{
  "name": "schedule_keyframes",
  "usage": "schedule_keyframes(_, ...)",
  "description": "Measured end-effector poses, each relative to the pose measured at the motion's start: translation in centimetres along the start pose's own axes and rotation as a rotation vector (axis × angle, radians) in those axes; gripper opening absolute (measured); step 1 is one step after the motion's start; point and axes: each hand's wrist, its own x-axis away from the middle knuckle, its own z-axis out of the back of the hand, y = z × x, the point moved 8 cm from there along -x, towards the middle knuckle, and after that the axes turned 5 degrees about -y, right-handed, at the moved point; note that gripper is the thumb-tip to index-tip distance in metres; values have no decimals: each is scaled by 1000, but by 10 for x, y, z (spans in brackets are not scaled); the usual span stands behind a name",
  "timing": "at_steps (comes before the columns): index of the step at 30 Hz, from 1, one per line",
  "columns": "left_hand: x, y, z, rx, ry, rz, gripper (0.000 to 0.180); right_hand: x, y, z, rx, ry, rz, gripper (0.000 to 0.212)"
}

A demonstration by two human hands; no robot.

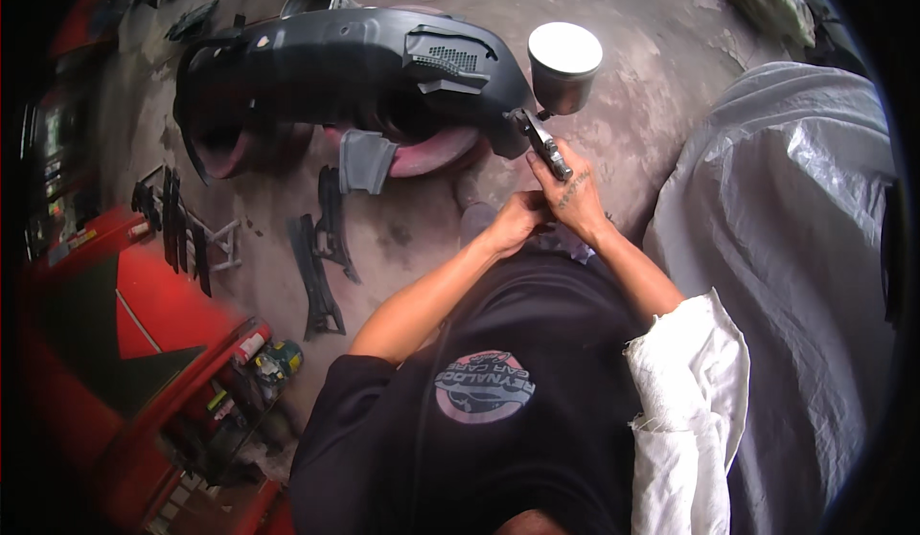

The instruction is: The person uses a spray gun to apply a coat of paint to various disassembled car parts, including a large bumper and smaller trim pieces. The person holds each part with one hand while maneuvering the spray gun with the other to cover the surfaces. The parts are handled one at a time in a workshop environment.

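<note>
The left hand is partly hidden behind the right; its fingers are bent, and I cannot tell whether they hold anything. The right hand is closed around the grip of a gravity-feed spray gun, right of centre in the upper half of the frame. The gun's nozzle is hard to make out against a dark moulded panel at upper centre-left. The frame's dark rim cuts off a red cabinet at lower left, where details blur.

One cup tops the gun; two long black trim pieces lie left of centre, and one grey duct-like piece sits against the panel's lower edge.

The cup is round, with a white top and dark sides. The panel is smooth black plastic with a grille of small openings. Wrinkled silvery sheeting drapes at right; frayed white cloth wraps the right arm.
</note>
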Motion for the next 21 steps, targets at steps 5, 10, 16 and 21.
schedule_keyframes(5,40,8,47,-106,-69,32,23,10,-12,-59,69,101,12,23)
schedule_keyframes(10,63,47,118,-160,104,38,20,10,-16,-108,50,124,-129,29)
schedule_keyframes(16,27,94,221,-164,371,-118,21,5,-22,-143,61,204,-179,29)
schedule_keyframes(21,19,101,210,-187,261,-134,18,8,-7,-148,29,311,-278,27)
